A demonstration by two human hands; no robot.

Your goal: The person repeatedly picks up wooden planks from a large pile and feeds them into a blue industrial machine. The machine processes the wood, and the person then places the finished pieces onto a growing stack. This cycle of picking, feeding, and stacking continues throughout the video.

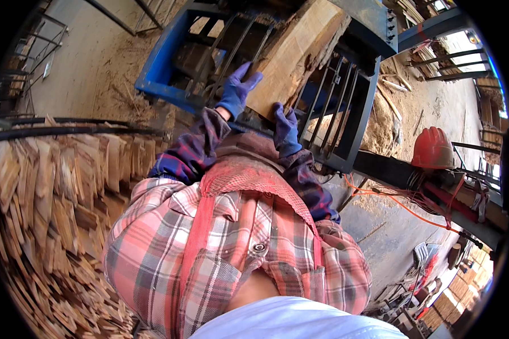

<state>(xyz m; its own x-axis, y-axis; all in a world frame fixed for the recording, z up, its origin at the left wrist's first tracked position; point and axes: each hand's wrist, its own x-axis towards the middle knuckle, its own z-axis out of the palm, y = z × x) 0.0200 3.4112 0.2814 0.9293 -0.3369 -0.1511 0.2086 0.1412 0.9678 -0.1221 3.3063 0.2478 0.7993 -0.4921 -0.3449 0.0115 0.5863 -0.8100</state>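
A thick rough-sawn wooden slab (291, 62) with a bark edge along its right side lies lengthwise on a blue metal machine (152, 73). My left hand (239, 90), in a purple-blue glove, holds the slab's left edge near its close end, thumb and forefinger stretched along it. At the near right corner my right hand (287, 130), gloved alike, grips the slab with its thumb up against the wood. The other fingers of that hand are partly hidden. The slab's far end runs up to the top edge of the picture, beside a blue housing (367, 22).
Dark metal bars (333, 101) span the machine frame on both sides of the slab. A large pile of split boards (51, 209) fills the left. To the right, a red hard hat (432, 148) sits on a dark beam, with an orange cable (401, 204) below. Sawdust (382, 121) covers the floor nearby.
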